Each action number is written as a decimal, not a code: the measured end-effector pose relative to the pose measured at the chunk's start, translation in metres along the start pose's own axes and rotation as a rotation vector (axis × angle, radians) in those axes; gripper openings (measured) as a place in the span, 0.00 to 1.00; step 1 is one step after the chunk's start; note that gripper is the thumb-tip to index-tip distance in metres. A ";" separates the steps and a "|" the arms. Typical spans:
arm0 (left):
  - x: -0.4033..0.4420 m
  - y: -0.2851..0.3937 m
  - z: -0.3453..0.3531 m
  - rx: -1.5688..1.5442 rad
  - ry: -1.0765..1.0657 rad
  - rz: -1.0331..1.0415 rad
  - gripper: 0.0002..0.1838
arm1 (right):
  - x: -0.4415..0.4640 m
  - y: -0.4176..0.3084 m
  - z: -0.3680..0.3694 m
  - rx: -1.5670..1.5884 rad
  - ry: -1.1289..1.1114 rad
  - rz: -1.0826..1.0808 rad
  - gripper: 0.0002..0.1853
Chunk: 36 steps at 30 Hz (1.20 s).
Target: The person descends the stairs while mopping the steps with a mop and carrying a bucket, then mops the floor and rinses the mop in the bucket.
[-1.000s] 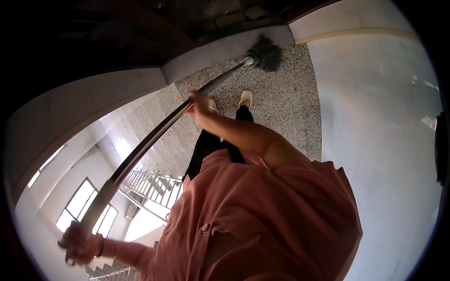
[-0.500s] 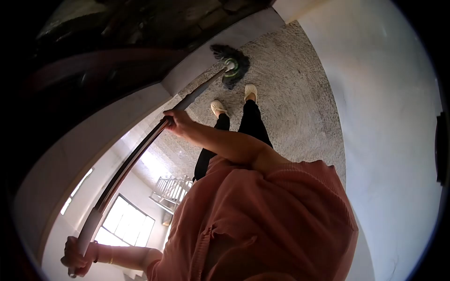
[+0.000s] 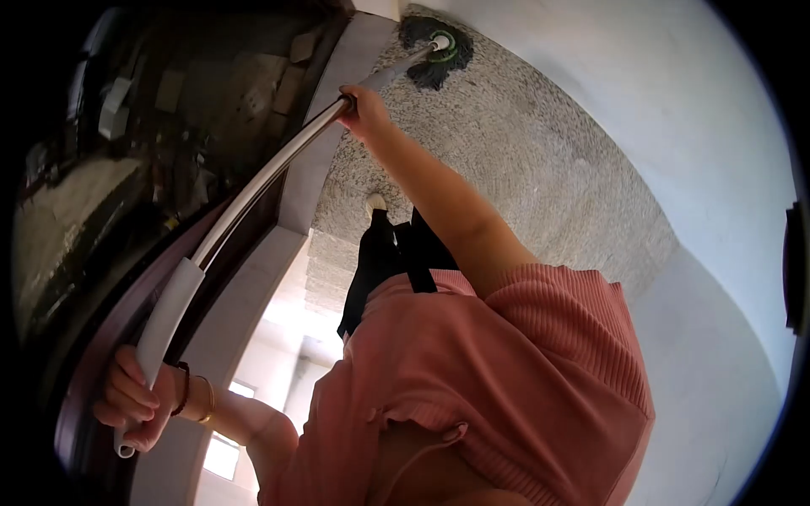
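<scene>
A mop pole (image 3: 270,169) runs slantwise across the view, from the lower left to the top. My left hand (image 3: 139,401) is closed around the light grey grip (image 3: 173,304) at its upper end; the pole's tip pokes out below the fingers. Farther down the pole, my right hand (image 3: 364,111) wraps around the shaft, with that arm stretched out. The mop head (image 3: 434,63) has dark grey strands and a green ring, and lies on the speckled floor (image 3: 506,152) close to the wall's base.
A white wall (image 3: 607,93) curves along the right. On the left, a pale ledge (image 3: 295,194) borders a dark window-like area (image 3: 186,110) with dim shapes. One light shoe (image 3: 376,202) shows below my dark trousers (image 3: 367,261). Bright windows (image 3: 221,455) sit at lower left.
The mop head has moved forward along the floor, away from my feet. My right hand has reached farther out with the pole, and my body and view have shifted.
</scene>
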<state>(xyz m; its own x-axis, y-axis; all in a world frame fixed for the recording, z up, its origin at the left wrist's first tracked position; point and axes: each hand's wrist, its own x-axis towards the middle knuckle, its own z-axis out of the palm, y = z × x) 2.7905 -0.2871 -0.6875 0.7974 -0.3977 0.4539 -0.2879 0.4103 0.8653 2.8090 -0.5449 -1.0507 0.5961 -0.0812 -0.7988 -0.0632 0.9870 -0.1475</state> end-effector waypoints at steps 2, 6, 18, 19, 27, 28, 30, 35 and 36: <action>-0.013 0.003 -0.025 -0.063 -0.015 0.023 0.08 | -0.007 0.016 -0.006 0.059 0.000 -0.030 0.06; -0.009 -0.012 -0.039 -0.107 -0.053 -0.044 0.09 | -0.018 0.014 -0.036 0.093 0.052 -0.140 0.07; -0.105 -0.152 0.121 -0.142 -0.362 -0.512 0.14 | -0.089 -0.118 -0.345 0.066 0.603 -0.399 0.10; -0.113 -0.166 0.139 -0.184 -0.432 -0.522 0.12 | -0.096 -0.133 -0.363 0.070 0.752 -0.397 0.12; -0.114 -0.180 0.160 -0.160 -0.656 -0.562 0.10 | -0.111 -0.139 -0.412 0.214 0.703 -0.388 0.16; -0.107 -0.170 0.147 -0.128 -0.640 -0.554 0.10 | -0.107 -0.127 -0.389 0.201 0.675 -0.368 0.16; -0.094 -0.138 0.115 -0.050 -0.524 -0.594 0.10 | -0.108 -0.096 -0.339 0.198 0.685 -0.388 0.16; -0.069 -0.042 0.006 0.080 -0.306 -0.433 0.14 | -0.080 0.034 -0.221 0.068 0.607 -0.395 0.14; -0.069 -0.016 -0.014 0.159 -0.256 -0.355 0.15 | -0.075 0.062 -0.205 0.013 0.595 -0.387 0.14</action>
<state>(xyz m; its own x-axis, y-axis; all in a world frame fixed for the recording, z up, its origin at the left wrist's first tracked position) 2.7476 -0.2551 -0.7359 0.7104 -0.6889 0.1444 -0.1146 0.0892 0.9894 2.5964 -0.5056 -1.1192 0.0353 -0.4848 -0.8739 0.0768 0.8732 -0.4813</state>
